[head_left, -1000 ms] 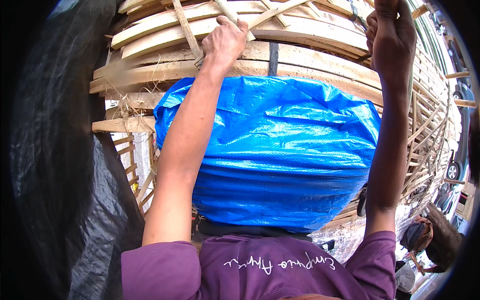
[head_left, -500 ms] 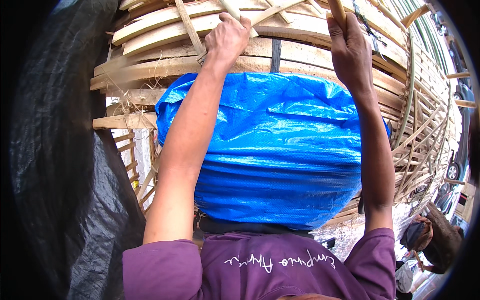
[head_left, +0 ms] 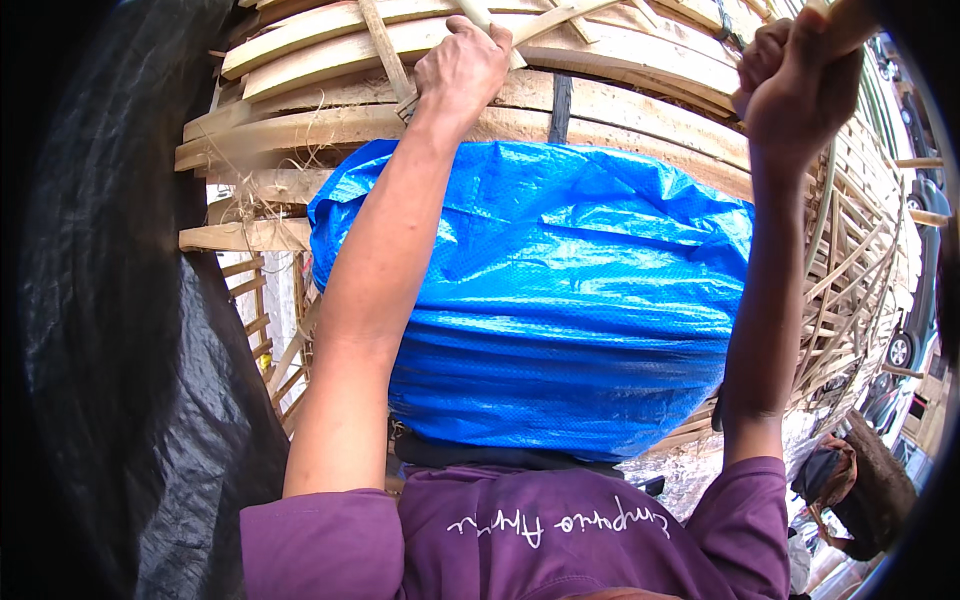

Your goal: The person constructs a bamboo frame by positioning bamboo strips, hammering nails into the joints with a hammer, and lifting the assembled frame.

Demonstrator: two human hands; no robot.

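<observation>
At the top centre my left hand [head_left: 463,75] is closed on a pale wooden strip [head_left: 478,12] that runs out of the upper edge. The strip's lower end shows just past my fingers, over the stacked wooden slats [head_left: 410,58]. Higher and off to the right, my right hand [head_left: 803,90] is wrapped round a thick wooden handle [head_left: 852,22]. The far end of that handle is cut off by the dark rim. Below my hands, between my forearms, a shiny blue tarpaulin [head_left: 580,300] covers a bulky shape in front of me.
Black plastic sheeting [head_left: 100,300] hangs along the left side. Loose shavings [head_left: 245,210] cling to slat ends at the left. At the right are a lattice of thin strips [head_left: 850,250], parked cars [head_left: 900,345] and a brown bag-like item [head_left: 850,485].
My right hand has risen and swung to the right with the wooden handle, closer to the camera. My left hand stays on the strip, almost unmoved.
</observation>
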